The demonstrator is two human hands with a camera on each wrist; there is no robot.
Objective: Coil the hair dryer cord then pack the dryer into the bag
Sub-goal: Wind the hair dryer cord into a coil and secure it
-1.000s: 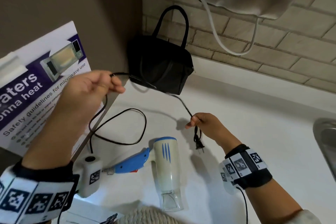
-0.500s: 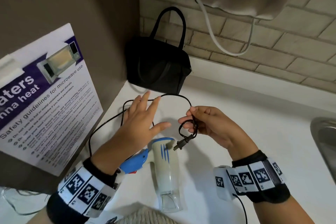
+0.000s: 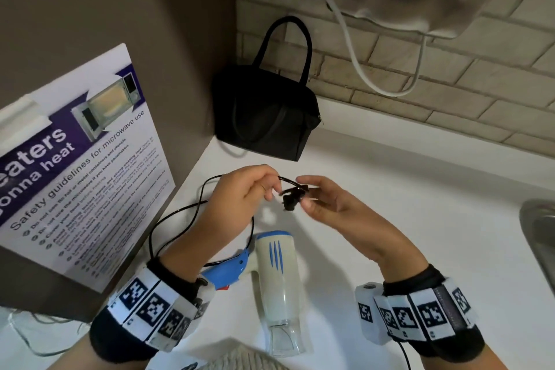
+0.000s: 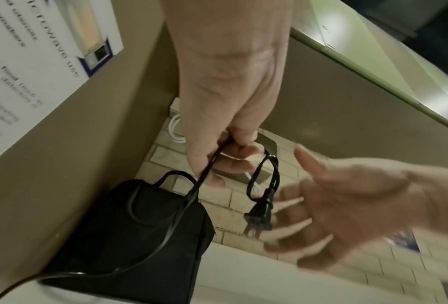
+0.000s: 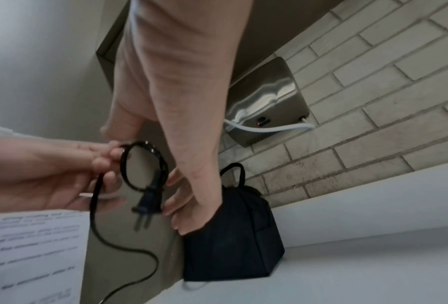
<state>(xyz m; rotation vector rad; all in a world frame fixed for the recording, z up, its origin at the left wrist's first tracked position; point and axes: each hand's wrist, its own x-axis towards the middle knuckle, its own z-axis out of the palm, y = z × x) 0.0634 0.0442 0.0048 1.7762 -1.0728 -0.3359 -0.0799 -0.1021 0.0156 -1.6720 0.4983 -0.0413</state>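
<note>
Both hands work above the counter [image 3: 390, 189]: the left hand [image 3: 240, 195] pinches a small loop of the cord [image 4: 263, 176] between thumb and fingertips, while the right hand [image 3: 330, 204] hovers beside it, fingers loosely spread, holding nothing. Behind them the black bag [image 3: 264, 114] stands against the wall, soft-sided and likely to sag when filled. Nearer, the hair dryer [image 3: 277, 276] lies on its side, rigid plastic, probably light; its blue handle [image 3: 225, 272] looks the surest grip. Most cord is still slack and springy. Smallest, the plug [image 4: 259, 216] dangles below the loop.
</note>
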